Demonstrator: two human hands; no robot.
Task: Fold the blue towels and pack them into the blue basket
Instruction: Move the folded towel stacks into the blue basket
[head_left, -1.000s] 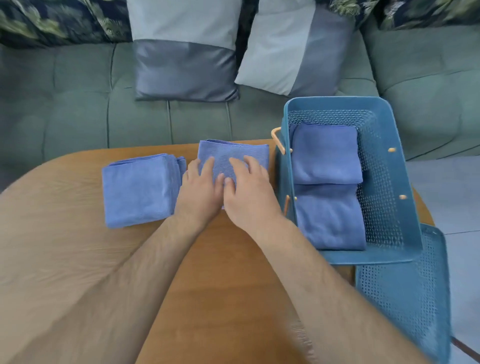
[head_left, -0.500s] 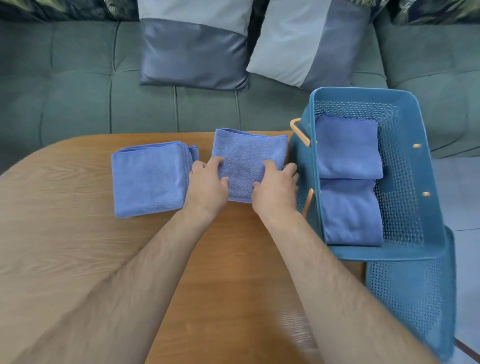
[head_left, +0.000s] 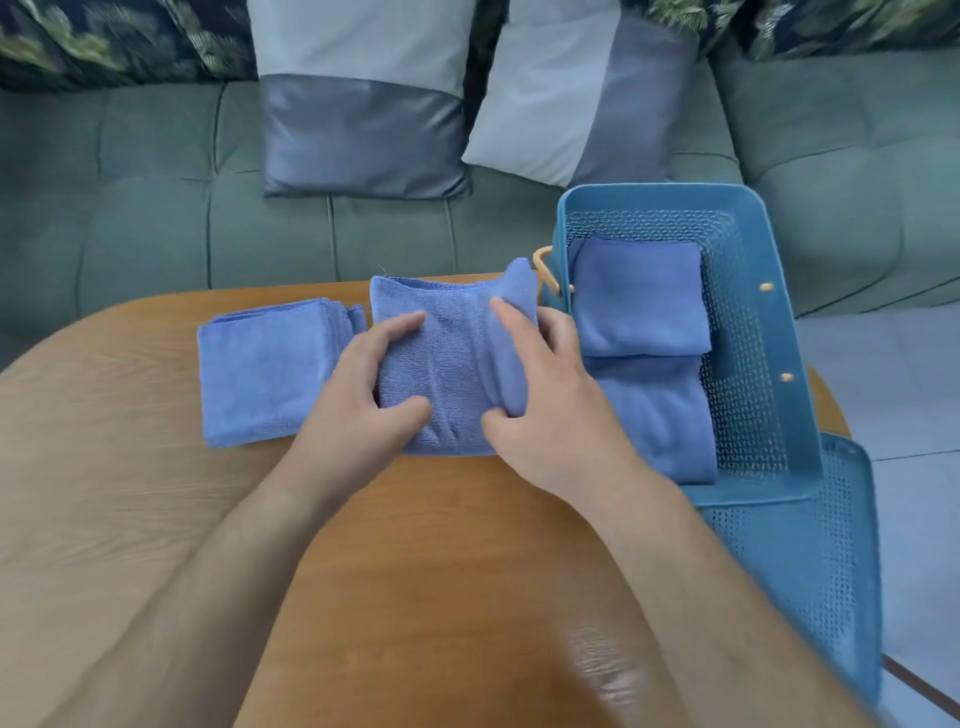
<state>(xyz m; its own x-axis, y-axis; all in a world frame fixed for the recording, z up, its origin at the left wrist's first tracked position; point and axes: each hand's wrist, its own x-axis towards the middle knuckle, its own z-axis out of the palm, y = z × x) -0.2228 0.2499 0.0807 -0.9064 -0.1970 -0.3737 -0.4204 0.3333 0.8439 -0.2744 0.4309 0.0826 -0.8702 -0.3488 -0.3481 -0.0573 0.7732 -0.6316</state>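
I record the table (head_left: 467, 545) carrying the blue basket (head_left: 748, 364) at 3 o'clock, with two packed towels (head_left: 641, 296) inside. The towel stack (head_left: 265, 374) lies at 9 o'clock. Between them, the left hand (head_left: 358, 395) and right hand (head_left: 556, 415) pinch the folded towel (head_left: 452, 353) by its sides.

Blue towels (head_left: 260, 374), a teal perforated basket (head_left: 660, 190) with orange handles (head_left: 545, 271), brown wood-grain table (head_left: 415, 571), green sofa (head_left: 130, 208), two-tone grey cushions (head_left: 363, 130).

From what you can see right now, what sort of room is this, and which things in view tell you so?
Most likely a home living room. A green tufted sofa with grey cushions propped on it sits just behind a low-looking wooden table.
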